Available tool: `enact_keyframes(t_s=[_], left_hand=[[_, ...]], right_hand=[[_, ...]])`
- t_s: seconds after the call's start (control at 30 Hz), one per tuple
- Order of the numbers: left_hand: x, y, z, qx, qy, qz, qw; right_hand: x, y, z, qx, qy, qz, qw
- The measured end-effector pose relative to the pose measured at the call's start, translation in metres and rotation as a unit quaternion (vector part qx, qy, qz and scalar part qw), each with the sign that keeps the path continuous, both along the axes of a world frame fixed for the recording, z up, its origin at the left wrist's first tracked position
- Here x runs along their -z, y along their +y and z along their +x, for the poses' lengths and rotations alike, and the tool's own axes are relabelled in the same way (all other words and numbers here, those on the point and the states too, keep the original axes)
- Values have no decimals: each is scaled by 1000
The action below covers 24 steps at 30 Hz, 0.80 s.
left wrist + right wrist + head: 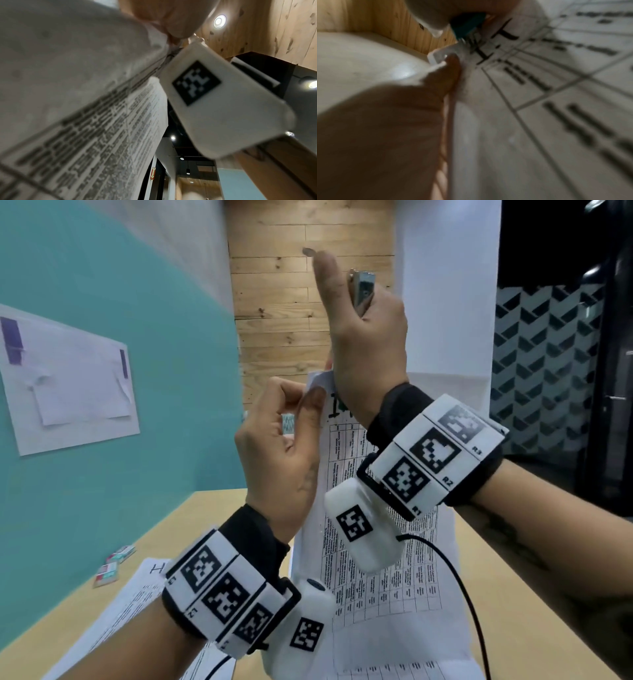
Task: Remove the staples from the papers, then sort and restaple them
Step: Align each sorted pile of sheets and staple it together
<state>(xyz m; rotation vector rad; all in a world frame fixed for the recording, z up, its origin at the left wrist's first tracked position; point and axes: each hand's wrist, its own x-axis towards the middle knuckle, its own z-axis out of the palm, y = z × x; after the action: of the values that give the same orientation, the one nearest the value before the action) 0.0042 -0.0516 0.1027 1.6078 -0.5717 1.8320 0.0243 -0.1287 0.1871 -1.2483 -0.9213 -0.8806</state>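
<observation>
- The left hand is raised with its wrist below and its fingers curled; thumb and forefinger pinch the top left corner of the held papers.
- The held papers are white sheets printed with a ruled table of small black text and a large black heading at the top. They hang upright from the left hand's pinch and reach down in front of both wrists. The left wrist view shows the same sheets close up, blurred.
- The right hand is just above and to the right of the left hand, back toward the camera, with one finger extended upward. The other fingers are wrapped round a small metal stapler, which sticks out at the top of the fist.
- In the right wrist view a teal and metal tool end meets the paper's top corner; blur hides the exact contact.
- Below the left wrist, more printed papers lie flat on the wooden table.
- Further left of these, small staple boxes lie on the table.
</observation>
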Motion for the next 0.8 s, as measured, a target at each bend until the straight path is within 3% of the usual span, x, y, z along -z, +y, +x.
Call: enact_keyframes(t_s=[0.3, 0.4, 0.5, 0.57, 0.63, 0.7, 0.8], left_hand=[[1, 4, 4, 8, 33, -31, 999], [-2, 11, 6, 53, 64, -70, 994], [-3, 14, 7, 127, 104, -97, 982], [-3, 14, 8, 197, 129, -116, 965], [-4, 14, 8, 258, 154, -138, 944], [-6, 16, 7, 281, 169, -150, 933], [-8, 18, 7, 285, 167, -162, 930]], right_hand=[[-5, 6, 10, 18, 4, -49, 999], [-12, -12, 1, -50, 29, 28, 998], [-13, -49, -6, -76, 2, 148, 986], [-1, -73, -3, -60, -30, 158, 985], [24, -92, 13, 3, -4, 111, 994], [57, -104, 40, 27, 73, 73, 994], [109, -114, 66, -6, 189, 60, 980]])
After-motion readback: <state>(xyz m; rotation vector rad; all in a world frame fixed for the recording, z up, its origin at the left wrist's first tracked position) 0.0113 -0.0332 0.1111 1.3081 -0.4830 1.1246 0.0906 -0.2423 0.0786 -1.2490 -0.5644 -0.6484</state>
